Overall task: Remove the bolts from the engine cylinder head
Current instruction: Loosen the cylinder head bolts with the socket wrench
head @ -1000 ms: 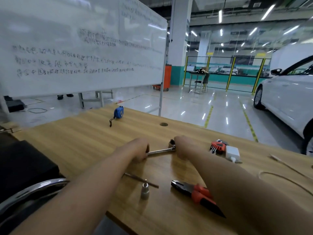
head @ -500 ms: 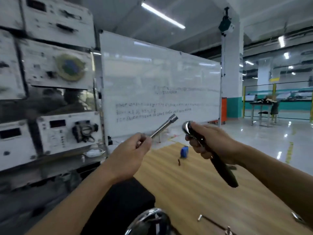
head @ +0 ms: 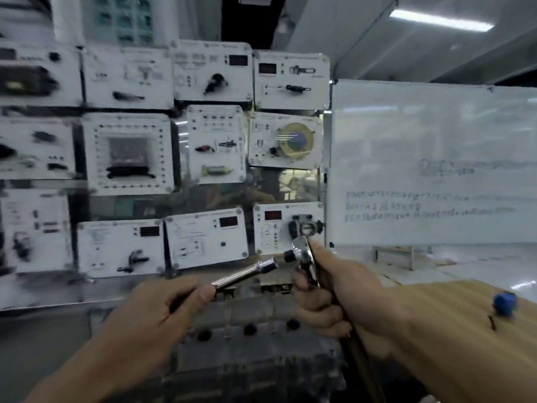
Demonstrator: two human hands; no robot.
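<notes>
L hand [head: 162, 309], at 7 o'clock in the view, pinches the near end of a steel extension bar [head: 241, 276] btwn thumb and curled fingers. The bar slants up toward 2 o'clock, its socket end just short of the ratchet [head: 303, 251], not touching. R hand [head: 334, 298], at 5 o'clock, is wrapped tight round the ratchet's neck. The chrome head sticks up past the thumb w/ its drive facing 9 o'clock, at the bar. The black handle runs down out of the fist toward 5 o'clock.

Cylinder head [head: 250, 330] sits low at 6 o'clock, below and btwn both hands. It's a grey block w/ a row of dark round holes, too blurred to make out bolts.

Vs. half a sec ago the view has swung left and down. The wall of white instrument panels [head: 128, 152], then at the 9 o'clock side, now fills left and centre. The whiteboard [head: 430, 164] has slid from centre to 3 o'clock. The wooden surface [head: 465, 298] is squeezed to 4 o'clock, w/ a blue tape measure [head: 505, 303] on it. The cylinder head wasn't in view then. Both grips are unchanged, bar tip and ratchet head still a small gap apart. A sec ago both hands were down on the surface at the tools.
</notes>
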